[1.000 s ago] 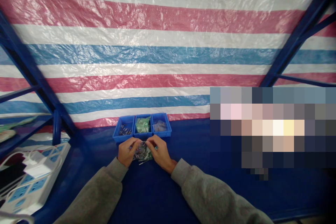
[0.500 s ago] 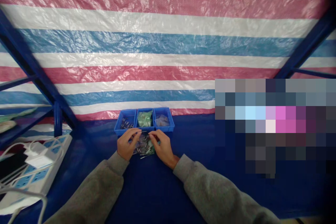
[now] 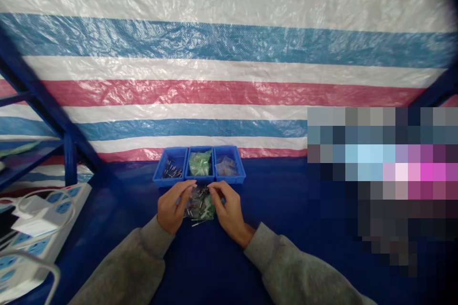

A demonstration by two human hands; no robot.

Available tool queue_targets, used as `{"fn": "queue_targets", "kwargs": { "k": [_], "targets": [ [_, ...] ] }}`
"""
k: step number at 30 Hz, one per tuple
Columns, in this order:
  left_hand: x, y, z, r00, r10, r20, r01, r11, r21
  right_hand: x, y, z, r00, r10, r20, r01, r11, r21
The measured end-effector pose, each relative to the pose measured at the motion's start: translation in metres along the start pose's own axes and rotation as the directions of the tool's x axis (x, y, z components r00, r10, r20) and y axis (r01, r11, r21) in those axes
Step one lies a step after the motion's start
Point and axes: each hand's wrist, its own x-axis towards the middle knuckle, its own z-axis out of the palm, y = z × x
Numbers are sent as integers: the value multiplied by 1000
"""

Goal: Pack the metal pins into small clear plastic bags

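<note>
My left hand is closed, thumb and fingertips drawn together near the front of the middle bin. Opposite it, my right hand makes a similar pinch. Whatever either hand holds is too small to make out. Between and below them, on the blue table, lies a pile of thin metal pins with clear and green plastic bags among them. Just beyond stand three blue bins side by side: the left bin has loose pins, the middle holds a green bag, and the right a clear bag.
A white power strip with plugs and cables lies on the left. Blue metal frame posts rise at the sides. A striped plastic sheet hangs behind the blue table. The right side is blurred out by pixelation.
The view has shifted slightly, so the bins look a little larger. Both hands stay over the pile, and the thin rod seen at the left fingertips can no longer be made out.
</note>
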Motion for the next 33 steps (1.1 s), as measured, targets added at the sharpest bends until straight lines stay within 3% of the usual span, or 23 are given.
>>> {"fn": "queue_targets", "kwargs": {
  "k": [13, 20, 24, 33],
  "targets": [
    [1, -5, 1, 993, 79, -91, -71, 993, 95, -1, -1, 0, 1000, 21, -14, -21, 1000, -14],
    [3, -6, 1, 988, 148, -49, -144, 987, 76, 1, 0, 1, 1000, -16, -23, 16, 999, -38],
    [3, -9, 4, 997, 78, 12, -78, 996, 42, 2, -1, 2, 999, -30, -19, 30, 999, -42],
    [4, -2, 11, 993, -113, 27, 114, 990, -83, 4, -1, 4, 999, -45, -25, 43, 998, -55]
  ]
}}
